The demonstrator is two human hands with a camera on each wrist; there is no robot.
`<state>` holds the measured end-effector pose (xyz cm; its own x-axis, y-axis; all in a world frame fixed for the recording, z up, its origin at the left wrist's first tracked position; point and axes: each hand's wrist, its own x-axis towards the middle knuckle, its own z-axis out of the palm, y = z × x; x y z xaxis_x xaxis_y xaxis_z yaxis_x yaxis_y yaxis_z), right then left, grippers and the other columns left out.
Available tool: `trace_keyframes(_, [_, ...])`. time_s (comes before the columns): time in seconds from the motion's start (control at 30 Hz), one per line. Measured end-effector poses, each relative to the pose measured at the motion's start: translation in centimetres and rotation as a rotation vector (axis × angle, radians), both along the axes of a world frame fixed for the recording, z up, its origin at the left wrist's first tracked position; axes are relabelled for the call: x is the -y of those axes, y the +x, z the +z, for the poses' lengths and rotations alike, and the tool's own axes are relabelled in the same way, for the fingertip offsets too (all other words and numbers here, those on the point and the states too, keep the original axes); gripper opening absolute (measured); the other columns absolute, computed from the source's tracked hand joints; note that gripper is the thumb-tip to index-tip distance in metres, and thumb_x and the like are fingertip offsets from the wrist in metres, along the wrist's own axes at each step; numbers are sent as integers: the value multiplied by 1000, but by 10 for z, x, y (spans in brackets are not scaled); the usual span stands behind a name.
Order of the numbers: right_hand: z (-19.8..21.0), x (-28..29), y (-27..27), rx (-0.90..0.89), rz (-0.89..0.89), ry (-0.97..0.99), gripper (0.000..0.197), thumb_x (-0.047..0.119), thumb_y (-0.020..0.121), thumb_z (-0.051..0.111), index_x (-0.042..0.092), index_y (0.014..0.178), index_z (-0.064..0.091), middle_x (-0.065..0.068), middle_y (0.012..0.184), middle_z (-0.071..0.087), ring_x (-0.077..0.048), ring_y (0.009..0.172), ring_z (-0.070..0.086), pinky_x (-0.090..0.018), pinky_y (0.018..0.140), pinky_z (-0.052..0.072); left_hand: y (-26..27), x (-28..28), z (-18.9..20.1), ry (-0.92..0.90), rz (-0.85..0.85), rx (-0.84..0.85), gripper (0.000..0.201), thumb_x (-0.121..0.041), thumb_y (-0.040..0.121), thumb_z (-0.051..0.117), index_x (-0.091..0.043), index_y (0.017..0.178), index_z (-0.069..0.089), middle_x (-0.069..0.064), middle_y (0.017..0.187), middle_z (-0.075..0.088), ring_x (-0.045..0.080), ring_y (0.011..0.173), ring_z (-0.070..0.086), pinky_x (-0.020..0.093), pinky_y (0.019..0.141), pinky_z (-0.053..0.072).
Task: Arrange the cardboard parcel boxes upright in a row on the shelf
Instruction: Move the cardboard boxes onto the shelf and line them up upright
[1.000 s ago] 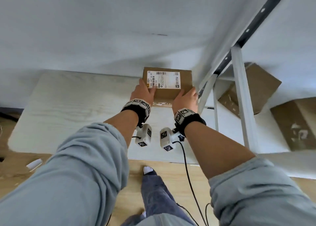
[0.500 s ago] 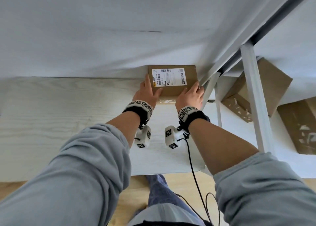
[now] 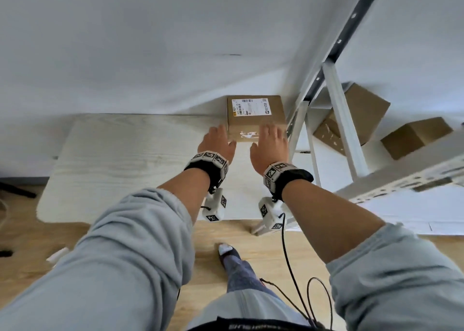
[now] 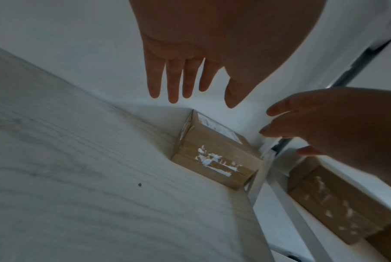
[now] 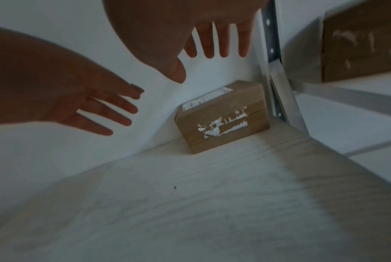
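Observation:
A brown cardboard parcel box [image 3: 255,118] with a white label on top stands on the pale wood shelf [image 3: 130,160], pushed into the back right corner against the wall and the white metal upright [image 3: 298,120]. Torn white tape marks its front face [image 4: 214,160] [image 5: 221,124]. My left hand [image 3: 218,143] and right hand [image 3: 270,145] hover just in front of the box with fingers straight and spread, holding nothing. Both wrist views show the hands apart from the box, with air between fingers [image 4: 172,83] [image 5: 221,40] and cardboard.
In the neighbouring shelf bay to the right lie two more cardboard boxes, one tilted [image 3: 351,120] and one further right [image 3: 414,137]. The shelf left of the placed box is bare wood. A metal shelf rail [image 3: 406,177] crosses at right. Wooden floor lies below.
Both hands let go of the box and drew back toward me, fingers now spread. The box stays in the back right corner.

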<state>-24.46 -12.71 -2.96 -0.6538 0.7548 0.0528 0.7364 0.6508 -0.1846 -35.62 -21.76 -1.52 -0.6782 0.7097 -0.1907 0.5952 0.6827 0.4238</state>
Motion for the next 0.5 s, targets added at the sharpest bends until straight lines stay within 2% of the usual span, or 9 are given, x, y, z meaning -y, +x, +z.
trace_keyframes(0.13, [18, 45, 51, 46, 131, 1, 54, 19, 92, 50, 12, 144, 37, -9, 146, 43, -29, 133, 40, -43, 107, 37, 52, 36, 17, 20, 9, 27, 52, -33, 98, 52, -12, 143, 37, 13, 139, 46, 34, 126, 48, 43, 100, 43])
trace_keyframes(0.3, [29, 88, 138, 83, 238, 46, 47, 17, 92, 50, 12, 138, 44, -8, 138, 50, -28, 126, 45, -41, 100, 43, 141, 67, 25, 37, -32, 63, 48, -32, 97, 54, -15, 141, 43, 8, 142, 48, 29, 129, 48, 39, 101, 41])
trace_keyframes(0.5, [41, 92, 239, 87, 170, 8, 38, 14, 94, 49, 12, 132, 48, -6, 129, 55, -27, 118, 50, -39, 87, 47, 237, 66, 30, -5, -115, 69, 45, -32, 97, 55, -15, 138, 46, 7, 140, 52, 30, 126, 51, 37, 99, 42])
